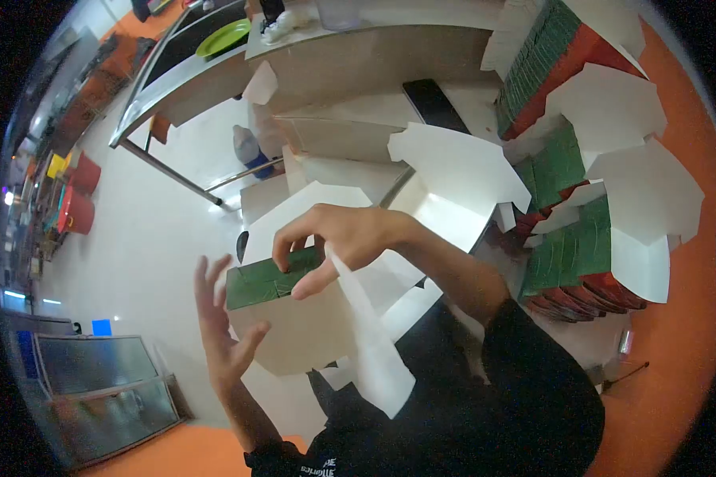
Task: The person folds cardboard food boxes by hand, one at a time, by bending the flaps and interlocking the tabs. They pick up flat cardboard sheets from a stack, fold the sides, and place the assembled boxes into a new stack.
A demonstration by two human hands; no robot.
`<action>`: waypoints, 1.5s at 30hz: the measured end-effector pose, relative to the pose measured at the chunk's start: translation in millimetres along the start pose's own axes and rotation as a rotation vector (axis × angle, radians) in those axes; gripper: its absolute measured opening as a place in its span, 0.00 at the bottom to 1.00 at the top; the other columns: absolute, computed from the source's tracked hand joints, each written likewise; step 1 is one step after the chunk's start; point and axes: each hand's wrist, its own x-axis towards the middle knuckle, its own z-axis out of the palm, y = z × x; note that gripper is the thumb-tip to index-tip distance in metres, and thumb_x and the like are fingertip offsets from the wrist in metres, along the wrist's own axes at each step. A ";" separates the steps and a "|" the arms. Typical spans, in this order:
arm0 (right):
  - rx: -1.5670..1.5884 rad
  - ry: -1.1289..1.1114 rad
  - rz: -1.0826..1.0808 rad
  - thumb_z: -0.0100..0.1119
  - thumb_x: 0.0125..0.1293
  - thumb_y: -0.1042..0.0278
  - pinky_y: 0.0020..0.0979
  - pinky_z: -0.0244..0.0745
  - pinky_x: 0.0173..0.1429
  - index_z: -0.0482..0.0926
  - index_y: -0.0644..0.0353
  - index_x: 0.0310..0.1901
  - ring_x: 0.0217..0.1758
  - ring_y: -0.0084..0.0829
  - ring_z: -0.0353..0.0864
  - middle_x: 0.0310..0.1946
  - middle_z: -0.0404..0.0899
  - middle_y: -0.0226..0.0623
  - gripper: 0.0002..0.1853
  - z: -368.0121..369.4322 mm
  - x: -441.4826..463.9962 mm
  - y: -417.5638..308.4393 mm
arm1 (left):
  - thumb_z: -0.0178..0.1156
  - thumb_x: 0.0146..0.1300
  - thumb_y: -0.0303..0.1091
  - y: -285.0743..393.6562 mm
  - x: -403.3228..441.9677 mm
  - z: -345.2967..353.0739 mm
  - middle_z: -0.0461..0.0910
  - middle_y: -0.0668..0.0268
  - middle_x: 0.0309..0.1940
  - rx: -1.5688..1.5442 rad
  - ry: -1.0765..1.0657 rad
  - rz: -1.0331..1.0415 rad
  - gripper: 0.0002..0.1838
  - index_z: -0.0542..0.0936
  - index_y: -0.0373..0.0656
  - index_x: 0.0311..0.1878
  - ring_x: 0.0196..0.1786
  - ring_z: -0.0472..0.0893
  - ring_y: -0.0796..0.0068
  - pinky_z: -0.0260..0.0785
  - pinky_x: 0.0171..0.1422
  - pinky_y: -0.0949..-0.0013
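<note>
A paper food box [302,334] with a green printed side panel and pale flaps is in front of my body, partly folded. My right hand [338,238] grips it at the green panel, with the fingers bent over the edge and the thumb on the near side. A white flap stands up beside that thumb. My left hand [223,326] is at the box's left side, fingers spread apart and thumb toward the box; whether it touches is unclear. Just beyond my right forearm stands an opened white box [453,191].
Stacks of nested green-and-red boxes [573,246] stand on the right, with another stack [541,63] farther back. A black phone [436,105] lies on the table. A green plate [223,37] sits on a counter. Red buckets [77,211] are on the left.
</note>
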 end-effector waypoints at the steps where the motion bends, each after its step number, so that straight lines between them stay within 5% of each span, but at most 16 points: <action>1: -0.034 -0.008 -0.001 0.71 0.47 0.56 0.29 0.72 0.43 0.77 0.63 0.37 0.39 0.29 0.77 0.34 0.79 0.36 0.21 3.1 0.3 0.9 | 0.72 0.45 0.41 0.3 0.5 -0.8 0.73 0.57 0.55 0.162 0.019 0.096 0.39 0.69 0.40 0.61 0.61 0.70 0.58 0.62 0.64 0.57; 5: -0.227 0.014 -0.060 0.71 0.46 0.55 0.30 0.71 0.40 0.77 0.63 0.34 0.35 0.31 0.77 0.31 0.78 0.38 0.22 10.2 4.9 -0.2 | 0.68 0.45 0.24 3.5 9.0 -6.9 0.81 0.67 0.41 0.585 -0.214 0.327 0.11 0.83 0.45 0.35 0.55 0.76 0.62 0.64 0.63 0.53; 15: -0.128 0.022 0.030 0.70 0.44 0.50 0.35 0.72 0.40 0.74 0.62 0.34 0.34 0.38 0.77 0.29 0.77 0.43 0.25 8.5 -0.9 -4.9 | 0.67 0.47 0.24 1.4 17.7 -6.9 0.83 0.67 0.35 0.555 -0.194 0.536 0.09 0.83 0.45 0.34 0.47 0.82 0.67 0.65 0.62 0.53; 24: -0.270 0.043 0.030 0.70 0.45 0.49 0.38 0.71 0.42 0.74 0.61 0.32 0.36 0.41 0.77 0.30 0.77 0.42 0.24 12.8 -1.8 -14.1 | 0.63 0.49 0.17 -11.4 5.8 8.0 0.83 0.62 0.32 0.206 -0.054 0.473 0.07 0.81 0.39 0.31 0.41 0.83 0.66 0.68 0.59 0.54; 30: -0.215 -0.042 0.045 0.69 0.46 0.50 0.38 0.71 0.41 0.76 0.59 0.34 0.36 0.41 0.78 0.30 0.78 0.42 0.22 8.0 -4.4 -15.1 | 0.62 0.50 0.16 -11.9 4.0 5.2 0.82 0.62 0.31 0.048 -0.148 0.377 0.07 0.80 0.39 0.31 0.41 0.83 0.65 0.65 0.60 0.53; 45: -0.266 -0.055 0.071 0.66 0.48 0.56 0.39 0.72 0.40 0.76 0.61 0.35 0.35 0.44 0.79 0.29 0.79 0.43 0.19 21.6 -7.3 -17.7 | 0.62 0.50 0.18 -11.4 -1.9 16.7 0.82 0.62 0.31 0.098 -0.074 0.432 0.06 0.78 0.39 0.31 0.41 0.83 0.65 0.65 0.56 0.55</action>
